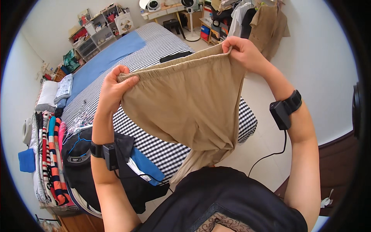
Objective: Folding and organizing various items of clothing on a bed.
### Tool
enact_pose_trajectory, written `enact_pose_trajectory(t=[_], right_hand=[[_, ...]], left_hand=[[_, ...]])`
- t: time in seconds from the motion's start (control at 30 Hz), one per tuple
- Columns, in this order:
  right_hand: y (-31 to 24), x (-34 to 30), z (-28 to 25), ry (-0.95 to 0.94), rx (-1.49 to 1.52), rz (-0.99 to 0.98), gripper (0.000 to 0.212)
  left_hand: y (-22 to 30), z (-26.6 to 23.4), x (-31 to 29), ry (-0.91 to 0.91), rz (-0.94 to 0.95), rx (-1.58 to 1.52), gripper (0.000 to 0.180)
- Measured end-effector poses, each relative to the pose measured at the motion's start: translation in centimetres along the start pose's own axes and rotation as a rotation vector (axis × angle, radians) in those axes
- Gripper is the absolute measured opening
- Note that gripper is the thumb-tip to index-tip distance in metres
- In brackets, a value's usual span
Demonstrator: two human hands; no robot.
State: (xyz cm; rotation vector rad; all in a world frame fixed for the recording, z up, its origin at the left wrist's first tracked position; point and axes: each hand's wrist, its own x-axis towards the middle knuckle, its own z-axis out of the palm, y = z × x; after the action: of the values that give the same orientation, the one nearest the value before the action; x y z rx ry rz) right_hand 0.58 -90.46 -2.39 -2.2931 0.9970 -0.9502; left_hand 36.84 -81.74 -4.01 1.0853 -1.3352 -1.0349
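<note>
Item: tan trousers (189,104), held aloft above checked bed (162,42). Left hand (114,87) and right hand (241,50) each pinched the elastic waistband, stretched flat between them. Legs hung bunched; folding apparently not begun. Clothes pile (54,154) alongside.

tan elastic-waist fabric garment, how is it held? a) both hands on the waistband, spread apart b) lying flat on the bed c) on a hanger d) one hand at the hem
a: the left hand and right hand each grip an end of the tan elastic-waist fabric garment, raised above the checked bed.
</note>
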Motion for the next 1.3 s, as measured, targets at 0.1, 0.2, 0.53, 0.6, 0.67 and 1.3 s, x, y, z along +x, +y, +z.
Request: enact_pose_trajectory(t=[0.1,0.2,0.53,0.6,0.67,1.3], right_hand=[[0.5,-0.7,-0.3,0.022,-0.028,-0.037,0.010],[0.2,-2.3,-1.0,0.028,-0.106,-0.095,0.009],[0.5,-6.4,-4.1,-0.083,0.010,-0.122,0.014],[-0.5,-8.5,-3.9,0.007,-0.243,-0.364,0.015],[-0.1,-10.6,-3.5,0.063,-0.320,-0.454,0.017],[-0.3,-10.1,-4.0,0.123,0.239,0.043,0.021]], left_hand=[[0.4,-0.6,-0.9,0.019,0.153,0.399,0.021],[0.5,0.9,-2.9,-0.020,0.206,0.440,0.019],[-1.4,2.6,-6.8,-0.003,0.138,0.188,0.024],[-1.8,3.2,-8.0,0.083,0.386,0.582,0.025],[-3.0,3.4,-8.8,0.064,0.578,0.620,0.026],[-0.2,3.6,-8.8,-0.088,0.153,0.202,0.021]])
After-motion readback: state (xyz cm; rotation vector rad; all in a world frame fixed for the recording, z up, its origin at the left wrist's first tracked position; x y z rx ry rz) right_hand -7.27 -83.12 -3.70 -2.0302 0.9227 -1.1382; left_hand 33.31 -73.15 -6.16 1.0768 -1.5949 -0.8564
